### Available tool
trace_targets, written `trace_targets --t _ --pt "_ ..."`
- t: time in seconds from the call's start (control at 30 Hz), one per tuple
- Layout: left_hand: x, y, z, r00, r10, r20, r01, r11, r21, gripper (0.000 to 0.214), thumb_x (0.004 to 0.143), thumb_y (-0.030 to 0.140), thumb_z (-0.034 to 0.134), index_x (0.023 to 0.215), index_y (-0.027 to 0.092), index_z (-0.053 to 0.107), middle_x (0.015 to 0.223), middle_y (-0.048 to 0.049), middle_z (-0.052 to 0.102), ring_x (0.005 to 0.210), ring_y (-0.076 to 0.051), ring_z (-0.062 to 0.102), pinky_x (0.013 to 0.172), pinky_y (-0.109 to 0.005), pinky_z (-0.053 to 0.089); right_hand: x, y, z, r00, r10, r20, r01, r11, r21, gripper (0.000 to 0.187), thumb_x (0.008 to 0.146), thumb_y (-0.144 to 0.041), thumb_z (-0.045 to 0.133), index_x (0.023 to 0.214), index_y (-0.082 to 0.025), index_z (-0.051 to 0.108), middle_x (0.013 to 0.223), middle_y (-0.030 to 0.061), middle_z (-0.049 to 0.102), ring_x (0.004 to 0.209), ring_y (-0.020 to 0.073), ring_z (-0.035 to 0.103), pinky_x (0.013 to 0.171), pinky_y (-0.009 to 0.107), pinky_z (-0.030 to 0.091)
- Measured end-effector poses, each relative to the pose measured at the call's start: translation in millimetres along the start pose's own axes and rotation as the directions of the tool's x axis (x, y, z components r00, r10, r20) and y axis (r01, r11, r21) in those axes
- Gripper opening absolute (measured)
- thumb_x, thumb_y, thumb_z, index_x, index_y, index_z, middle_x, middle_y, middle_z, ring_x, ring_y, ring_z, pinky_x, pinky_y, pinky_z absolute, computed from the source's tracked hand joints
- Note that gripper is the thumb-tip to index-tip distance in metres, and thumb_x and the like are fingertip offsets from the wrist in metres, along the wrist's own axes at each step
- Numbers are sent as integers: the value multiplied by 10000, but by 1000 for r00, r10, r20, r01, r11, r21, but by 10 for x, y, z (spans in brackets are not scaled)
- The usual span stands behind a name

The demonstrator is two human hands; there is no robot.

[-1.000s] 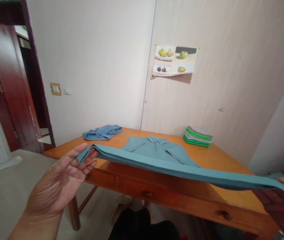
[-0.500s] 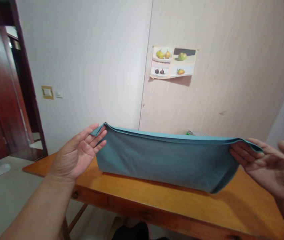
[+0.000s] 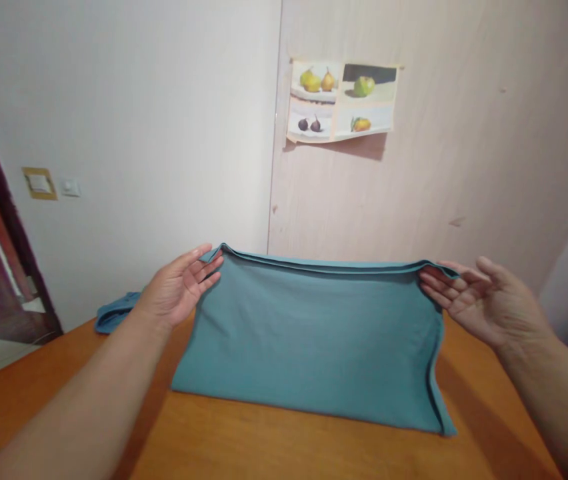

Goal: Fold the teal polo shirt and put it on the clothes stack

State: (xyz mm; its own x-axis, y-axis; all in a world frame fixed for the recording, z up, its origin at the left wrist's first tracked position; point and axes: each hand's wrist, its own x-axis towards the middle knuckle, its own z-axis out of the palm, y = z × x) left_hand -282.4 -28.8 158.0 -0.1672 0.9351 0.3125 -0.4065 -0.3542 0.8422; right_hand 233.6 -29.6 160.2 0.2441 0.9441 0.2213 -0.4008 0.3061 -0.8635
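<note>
A folded piece of teal cloth (image 3: 314,333) stands on edge in front of me, its lower edge on the table. My left hand (image 3: 181,283) grips the upper left corner between thumb and fingers. At the upper right corner, my right hand (image 3: 479,300) holds the cloth with its fingers under the folded edge. The upper edge sags slightly between my hands, and layers show along it and down the right side. What kind of cloth item this is cannot be made out.
The orange-brown wooden table (image 3: 244,443) runs under the cloth. A blue bundle of fabric (image 3: 114,313) lies at its far left, partly behind my left forearm. Behind stands the wall, with a fruit picture sheet (image 3: 341,100) and a switch (image 3: 39,183).
The cloth's lower edge now lies nearer to me, and its front slopes back toward the top. My view has moved closer to the table, and the blue bundle has become visible.
</note>
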Motion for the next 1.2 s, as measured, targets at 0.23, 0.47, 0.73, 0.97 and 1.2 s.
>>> trace_targets --t 0.23,0.47,0.73,0.97,1.2 --pt "654 -660 -121 963 -202 -177 215 975 56 187 810 282 683 972 190 689 985 -68 736 973 -187 695 785 -256 517 587 568 -12 977 210 -28 -211 976 -45 280 923 -361 472 930 -180 686 1032 149 739 1012 267 698 894 383 531" --pt "725 -1364 -312 827 -425 -368 508 845 165 147 853 273 666 970 192 627 1088 -104 724 978 -185 699 855 -276 519 758 1384 -152 876 448 -180 -477 862 -174 188 900 -409 584 910 -223 609 896 88 757 864 203 736 768 296 572" --pt "821 -1251 -268 832 -366 -417 447 887 112 139 866 258 635 971 170 613 1007 -101 719 884 -174 723 785 -243 549 954 1411 -181 842 442 -308 -515 829 -219 140 924 -350 551 908 -212 564 842 108 738 762 210 741 686 311 592" --pt "872 -1439 -182 779 -493 -387 577 806 135 221 929 391 551 980 176 554 1275 -159 614 1107 -226 657 858 -299 549 1056 1661 -280 790 473 -391 -577 789 -212 165 924 -323 527 1036 -226 452 921 128 716 745 211 735 686 331 607" --pt "853 -1565 -211 774 -514 -370 607 769 202 260 927 443 543 1030 205 538 1349 -147 577 1214 -242 588 957 -349 500 1047 1786 -355 786 487 -381 -589 777 -222 141 941 -314 492 1047 -225 465 961 118 704 749 183 728 727 320 606"
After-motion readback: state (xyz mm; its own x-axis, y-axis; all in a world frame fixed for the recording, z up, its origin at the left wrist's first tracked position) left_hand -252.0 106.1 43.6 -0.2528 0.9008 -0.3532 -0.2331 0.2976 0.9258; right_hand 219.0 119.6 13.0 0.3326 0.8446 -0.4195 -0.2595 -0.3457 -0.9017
